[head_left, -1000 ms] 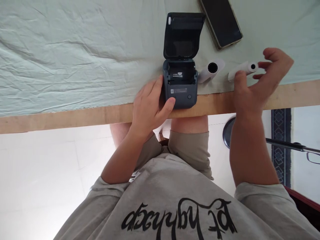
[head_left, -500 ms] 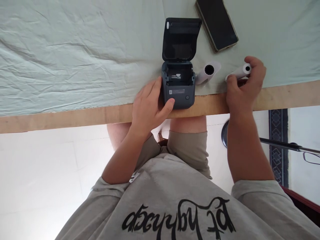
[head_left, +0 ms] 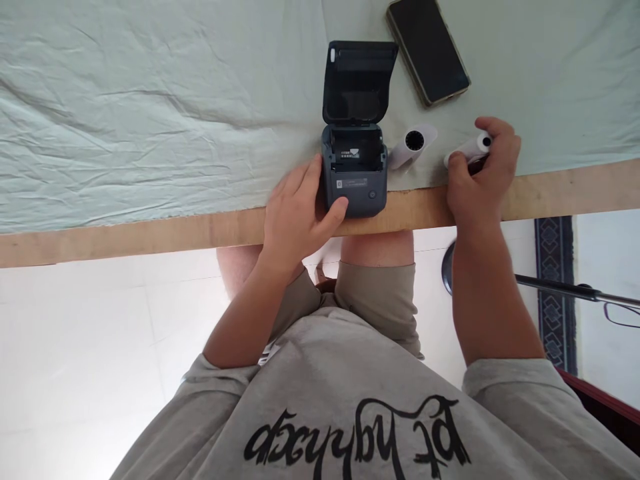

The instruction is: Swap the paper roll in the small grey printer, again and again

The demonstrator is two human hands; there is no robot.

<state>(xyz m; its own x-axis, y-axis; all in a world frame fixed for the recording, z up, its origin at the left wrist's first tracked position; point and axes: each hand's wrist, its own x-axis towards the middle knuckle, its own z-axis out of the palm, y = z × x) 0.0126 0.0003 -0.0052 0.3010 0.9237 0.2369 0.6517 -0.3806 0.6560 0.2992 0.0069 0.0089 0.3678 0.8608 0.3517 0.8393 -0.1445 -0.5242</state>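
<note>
From the head view, the person is sitting at a wooden table edge (head_left: 125, 233) with both bare hands working over a pale green, creased cloth (head_left: 150, 113). The left hand (head_left: 295, 213) is lying loosely open against a dark blue-grey, boxy plastic device (head_left: 357, 193): its fingers are running along the left side while the thumb is reaching over the near left corner. It is touching rather than enclosing the body, and seems to be steadying it.

The device is sitting near the table edge, in front of the person, probably for easy reach. Its black hinged lid (head_left: 357, 83) is standing open on the far side, which is leaving the dark inner bay (head_left: 356, 148) exposed and facing up.

The right hand (head_left: 483, 183) is mostly closed around a slim white roll with a small dark hole (head_left: 467, 149), its thumb pressing the near end and its fingers curling about the holed end. That grip is likely keeping the roll from turning; whether its underside is touching the cloth, I cannot tell.

Between device and right hand, a wider-holed white roll (head_left: 406, 155) is lying aslant, just beside the device. A black phone in a clear-edged case (head_left: 429, 50) is resting farther back, screen up, apart from both hands.
</note>
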